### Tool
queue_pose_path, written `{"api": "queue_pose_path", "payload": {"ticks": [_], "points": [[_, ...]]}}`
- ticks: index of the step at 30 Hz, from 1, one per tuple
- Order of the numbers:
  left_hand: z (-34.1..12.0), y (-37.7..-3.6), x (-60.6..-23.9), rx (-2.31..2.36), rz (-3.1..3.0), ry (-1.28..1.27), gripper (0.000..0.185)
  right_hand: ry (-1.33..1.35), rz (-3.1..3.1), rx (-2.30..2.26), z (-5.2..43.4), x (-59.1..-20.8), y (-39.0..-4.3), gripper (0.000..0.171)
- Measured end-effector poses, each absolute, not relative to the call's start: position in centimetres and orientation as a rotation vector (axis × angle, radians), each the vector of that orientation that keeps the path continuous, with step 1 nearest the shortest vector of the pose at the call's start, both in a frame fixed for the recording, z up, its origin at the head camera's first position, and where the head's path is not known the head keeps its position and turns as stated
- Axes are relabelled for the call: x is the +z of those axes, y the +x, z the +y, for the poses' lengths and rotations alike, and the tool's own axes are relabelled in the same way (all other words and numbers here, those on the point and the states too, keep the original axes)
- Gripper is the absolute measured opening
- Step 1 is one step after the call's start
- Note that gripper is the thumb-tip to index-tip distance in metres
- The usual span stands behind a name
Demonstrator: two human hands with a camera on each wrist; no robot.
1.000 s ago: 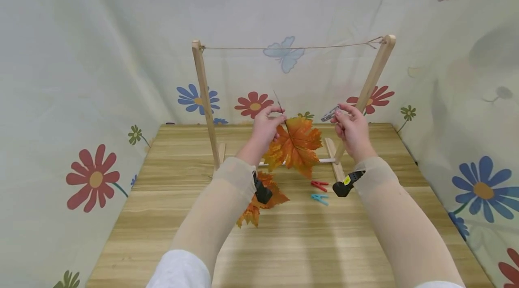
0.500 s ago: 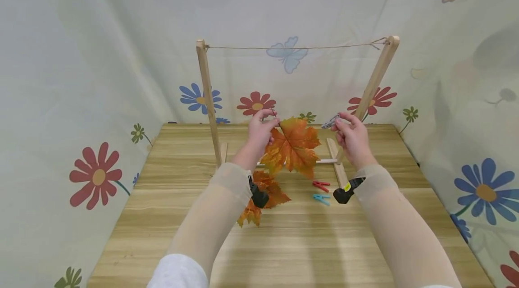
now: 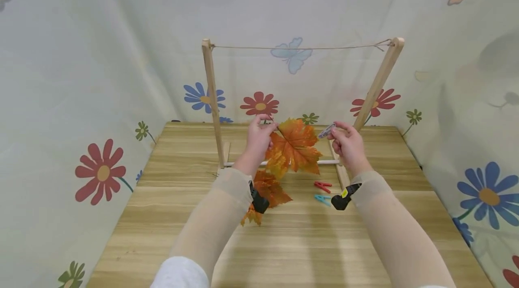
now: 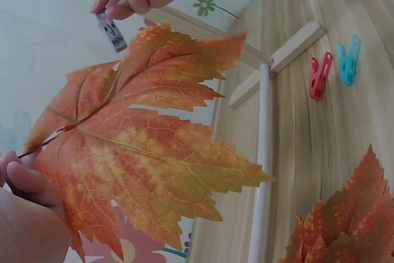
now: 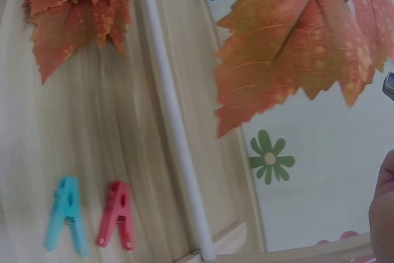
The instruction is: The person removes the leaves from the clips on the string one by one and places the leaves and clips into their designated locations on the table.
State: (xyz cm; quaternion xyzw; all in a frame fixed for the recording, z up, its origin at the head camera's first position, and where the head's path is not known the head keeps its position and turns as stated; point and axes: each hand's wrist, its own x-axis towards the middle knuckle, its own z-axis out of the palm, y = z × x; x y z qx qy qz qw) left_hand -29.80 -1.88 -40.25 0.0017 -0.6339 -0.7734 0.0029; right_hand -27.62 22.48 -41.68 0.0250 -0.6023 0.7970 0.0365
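Observation:
My left hand (image 3: 258, 138) pinches the thin dark stem of an orange-yellow maple leaf (image 3: 298, 146), which spreads out to the right of the fingers. In the left wrist view the leaf (image 4: 141, 133) shows its veins and toothed edge. Between thumb and fingers of my right hand (image 3: 348, 144) is a grey clothespin (image 3: 326, 130), held just right of the leaf and pointing toward it. Both hands are above the table, lower than the twine (image 3: 251, 48) strung across a wooden frame (image 3: 211, 94).
More maple leaves (image 3: 273, 191) lie on the wooden table (image 3: 162, 216), partly behind the left wrist camera. A red clothespin (image 3: 323, 186) and a blue clothespin (image 3: 323, 199) lie right of them. A white rod (image 3: 327, 162) joins the frame's feet. Flower-printed cloth (image 3: 121, 53) hangs around the table.
The left hand has drawn the leaf slightly down, its fingers now nearer the leaf's base with less stem showing above. The right hand has lowered a little with the clothespin. The view has shifted slightly.

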Motion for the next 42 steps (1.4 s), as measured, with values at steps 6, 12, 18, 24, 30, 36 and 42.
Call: {"api": "queue_pose_path", "payload": {"ticks": [6,12,18,24,30,36,42], "points": [[-2.2,-29.8,-41.1,-2.393,-1.995,0.068,0.018,0.076,-1.87,2.457,22.3,-43.5,-27.2,0.034],[-2.4,-29.6,-41.8,-2.362,-2.011,0.119,0.018,0.11,-1.87,2.492,22.3,-44.3,-26.9,0.037],[-3.1,-29.0,-42.0,-2.4,-1.985,0.151,0.019,0.061,-1.86,2.532,22.4,-44.8,-26.5,0.037],[-4.1,-27.6,-41.8,-2.428,-1.987,0.217,0.018,-0.027,-1.942,2.501,22.9,-45.9,-25.8,0.037],[-4.9,-27.5,-43.1,-2.504,-1.919,0.195,0.017,-0.044,-1.964,2.474,23.3,-47.0,-25.3,0.033],[-5.6,-27.2,-44.2,-2.522,-1.879,0.24,0.02,-0.113,-2.001,2.473,23.7,-48.1,-24.9,0.033],[-6.3,-26.6,-45.2,-2.536,-1.872,0.266,0.019,-0.084,-1.998,2.482,24.2,-49.3,-24.5,0.029]]}}
